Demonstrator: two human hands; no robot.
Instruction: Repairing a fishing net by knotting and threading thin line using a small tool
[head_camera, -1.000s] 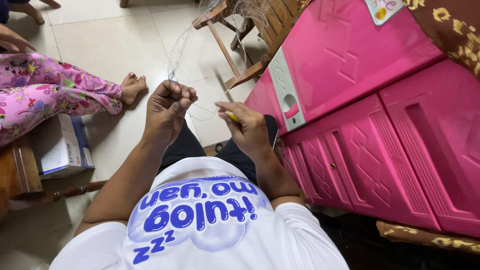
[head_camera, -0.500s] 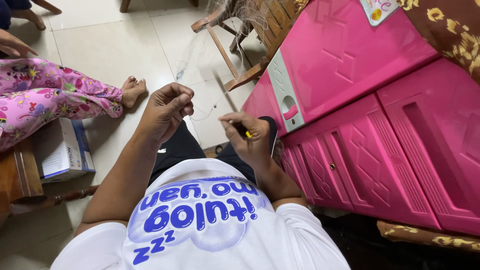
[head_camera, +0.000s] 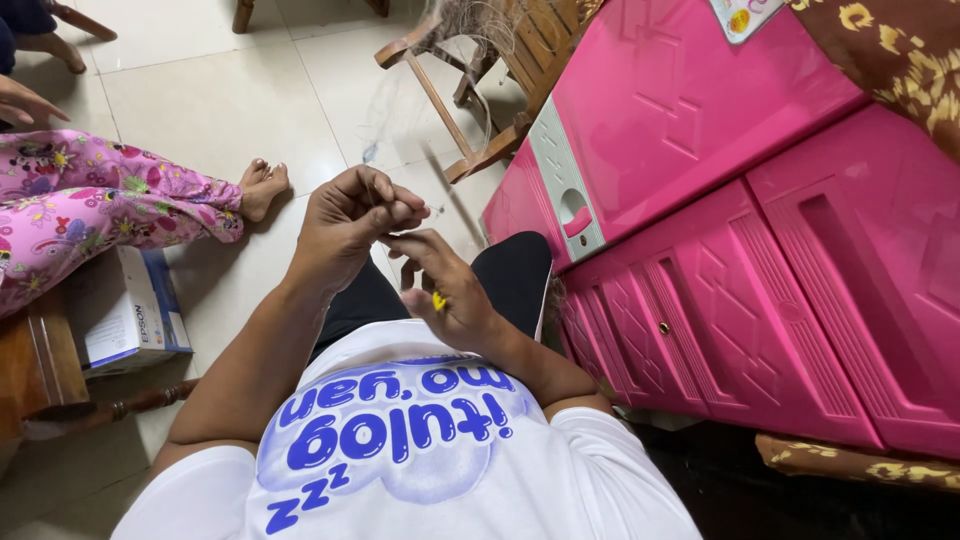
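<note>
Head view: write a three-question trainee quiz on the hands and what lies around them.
1. True or false: the left hand and right hand are close together.
2. Which hand has the small yellow thing?
3. The cabinet at the right is: A green, B pink, C white.

Key: 1 true; 2 the right hand; 3 B.

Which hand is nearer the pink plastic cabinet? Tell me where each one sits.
Right. The right hand is over the lap, closer to the pink plastic cabinet; the left hand is raised just beyond it, on the side away from the cabinet.
</note>
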